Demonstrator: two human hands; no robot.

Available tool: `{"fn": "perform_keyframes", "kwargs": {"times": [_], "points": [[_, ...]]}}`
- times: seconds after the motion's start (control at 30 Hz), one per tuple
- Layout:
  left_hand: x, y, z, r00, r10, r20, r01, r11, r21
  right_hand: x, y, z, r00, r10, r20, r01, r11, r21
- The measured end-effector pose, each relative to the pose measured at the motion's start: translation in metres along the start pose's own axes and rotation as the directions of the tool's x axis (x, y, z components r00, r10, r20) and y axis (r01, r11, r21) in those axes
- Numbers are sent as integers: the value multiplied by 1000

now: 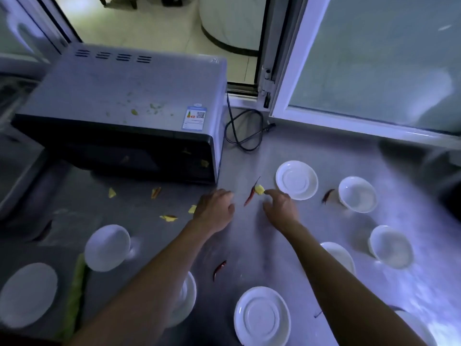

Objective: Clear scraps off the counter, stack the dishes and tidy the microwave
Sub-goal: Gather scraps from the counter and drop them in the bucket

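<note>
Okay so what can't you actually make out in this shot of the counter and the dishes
- Head view: the left forearm hides most of a plate.
- The right forearm covers part of another plate.
- The bottom-right dish is cut off by the frame edge.
- The left hand is seen from the back; its palm is hidden.
- Whether the right hand touches the yellow scrap is too blurred to tell.
</note>
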State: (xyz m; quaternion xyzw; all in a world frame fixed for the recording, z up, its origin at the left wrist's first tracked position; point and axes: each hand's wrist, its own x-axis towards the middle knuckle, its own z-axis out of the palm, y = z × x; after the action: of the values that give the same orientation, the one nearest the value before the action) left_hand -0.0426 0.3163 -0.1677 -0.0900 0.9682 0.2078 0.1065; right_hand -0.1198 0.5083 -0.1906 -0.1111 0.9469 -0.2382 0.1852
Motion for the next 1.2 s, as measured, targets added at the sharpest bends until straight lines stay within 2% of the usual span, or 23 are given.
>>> {"fn": "perform_keyframes", "kwargs": {"times": [0.17, 0.37, 0.47, 0.87, 1.2], "points": [[12, -33, 12, 996, -88, -11, 88, 994, 58, 27, -14, 17, 995, -38, -92, 40, 999, 15], [18, -60, 22, 990, -140, 28, 137, 988, 75, 43, -18, 30, 993, -72, -93, 67, 996, -55], [18, -66, 24, 988, -151, 26, 149, 986, 72, 47, -21, 34, 992, -44, -114, 37, 997, -70], [23, -52, 37, 998, -49, 33, 48, 998, 41, 37, -1, 43, 990, 55, -126, -57, 998, -9], [13, -41, 41, 999, -43, -26, 43, 999, -18, 20, 3, 36, 981, 8, -193, 1, 999, 45]]}}
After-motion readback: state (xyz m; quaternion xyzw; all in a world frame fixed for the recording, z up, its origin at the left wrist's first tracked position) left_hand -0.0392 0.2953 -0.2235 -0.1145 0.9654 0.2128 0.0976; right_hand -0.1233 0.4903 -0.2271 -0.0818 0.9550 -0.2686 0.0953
